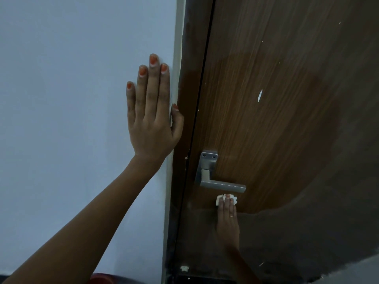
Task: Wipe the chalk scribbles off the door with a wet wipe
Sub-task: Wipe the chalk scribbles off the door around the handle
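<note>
The brown wooden door point(276, 99) fills the right half of the head view. Its middle is darker and looks wet; the lower part carries a greyish chalky film point(297, 232). My right hand point(227, 220) presses a crumpled white wet wipe point(226, 198) flat against the door just below the lever handle. My left hand point(150, 111) rests flat on the pale wall beside the door frame, fingers spread, thumb at the frame's edge, holding nothing.
A silver lever handle point(217, 179) sticks out right above the wipe. White chips point(260, 95) mark the door's upper part. A dark door frame point(184, 119) separates door and white wall point(71, 99). A small white stopper point(184, 268) sits near the floor.
</note>
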A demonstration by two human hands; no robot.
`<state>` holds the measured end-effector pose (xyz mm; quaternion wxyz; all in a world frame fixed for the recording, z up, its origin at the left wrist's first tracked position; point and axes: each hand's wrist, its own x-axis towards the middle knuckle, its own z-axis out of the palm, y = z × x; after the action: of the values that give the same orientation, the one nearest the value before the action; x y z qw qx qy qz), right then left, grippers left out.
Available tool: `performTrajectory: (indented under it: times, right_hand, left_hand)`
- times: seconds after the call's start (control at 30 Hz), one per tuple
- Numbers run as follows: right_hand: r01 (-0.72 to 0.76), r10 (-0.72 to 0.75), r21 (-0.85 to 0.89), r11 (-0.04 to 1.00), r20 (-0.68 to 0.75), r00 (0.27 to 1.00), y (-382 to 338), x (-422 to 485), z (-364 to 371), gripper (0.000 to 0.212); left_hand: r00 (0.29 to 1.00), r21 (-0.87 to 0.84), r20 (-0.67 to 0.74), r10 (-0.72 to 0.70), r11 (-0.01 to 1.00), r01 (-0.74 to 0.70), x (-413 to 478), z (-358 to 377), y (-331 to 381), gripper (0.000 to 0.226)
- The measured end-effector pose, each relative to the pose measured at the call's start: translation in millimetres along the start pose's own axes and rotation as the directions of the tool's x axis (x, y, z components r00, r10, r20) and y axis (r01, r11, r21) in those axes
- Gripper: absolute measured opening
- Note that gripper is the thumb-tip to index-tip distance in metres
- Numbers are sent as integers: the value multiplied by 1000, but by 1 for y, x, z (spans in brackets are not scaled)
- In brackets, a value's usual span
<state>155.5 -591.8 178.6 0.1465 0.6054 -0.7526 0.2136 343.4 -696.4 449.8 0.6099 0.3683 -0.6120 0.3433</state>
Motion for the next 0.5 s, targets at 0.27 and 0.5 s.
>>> performTrajectory:
  times: [0.27,0.5]
  right_hand:
    - [206,-207,65,976,17,978,-46,18,7,65]
    - [-180,194,119,976,-121,974,-1,35,-17,38]
  left_hand:
    - [1000,5,18,8,1000,-8,0,-2,0,52]
    - [1000,11,18,-4,1000,3,0,-1,0,54]
